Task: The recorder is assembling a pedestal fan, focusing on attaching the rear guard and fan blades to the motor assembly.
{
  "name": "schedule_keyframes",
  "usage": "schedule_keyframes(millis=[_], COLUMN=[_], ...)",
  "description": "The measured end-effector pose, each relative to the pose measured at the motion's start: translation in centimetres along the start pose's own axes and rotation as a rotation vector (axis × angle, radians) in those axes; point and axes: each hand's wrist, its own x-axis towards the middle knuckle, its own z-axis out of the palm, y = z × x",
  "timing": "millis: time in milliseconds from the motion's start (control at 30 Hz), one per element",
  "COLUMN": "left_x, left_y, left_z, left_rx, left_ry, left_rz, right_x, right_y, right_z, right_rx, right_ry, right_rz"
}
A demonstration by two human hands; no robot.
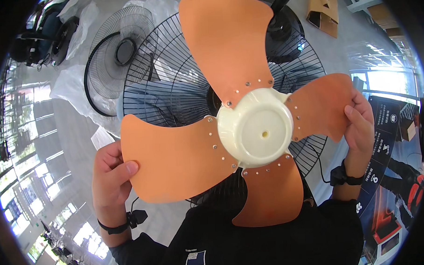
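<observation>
Between my hands is a large fan blade [175, 157] with orange vanes riveted to a round cream hub [263, 130]. My left hand [113, 175] pinches the outer edge of the left vane, thumb on top. The tip of the right vane is gripped by my right hand [360, 115], its thumb on the front face. One vane points away from me and another toward my chest. Behind the blade lies a black wire fan grille [144, 65], largely covered by the vanes. The grille's centre is partly hidden by the hub.
A smaller fan guard [125, 51] sits at the far left on clear plastic wrap [68, 88]. A black round base [283, 32] with a pole is beyond the grille. An open cardboard box [323, 12] lies at the far right. A printed banner [379, 173] stands at the right.
</observation>
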Motion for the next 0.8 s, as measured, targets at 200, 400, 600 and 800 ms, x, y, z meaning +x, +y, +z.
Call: schedule_keyframes(millis=[200, 400, 600, 800], left_x=[0.6, 1.7, 4.0, 5.1], left_y=[0.7, 3.1, 7.4, 8.0], left_z=[0.1, 4.4, 3.7, 2.0], left_rx=[0.000, 0.050, 0.118, 0.481], left_ry=[0.017, 0.256, -0.019, -0.067], left_rz=[-0.003, 0.203, 0.368, 0.457], right_x=[-0.1, 3.5, 5.7, 6.5], right_y=[-0.1, -0.8, -4.1, -3.8], right_z=[-1.7, -0.6, -1.0, 4.3], right_rx=[-0.022, 0.040, -0.013, 0.125], right_ry=[-0.016, -0.073, -0.099, -0.180], right_rz=[-0.001, 0.000, 0.005, 0.014])
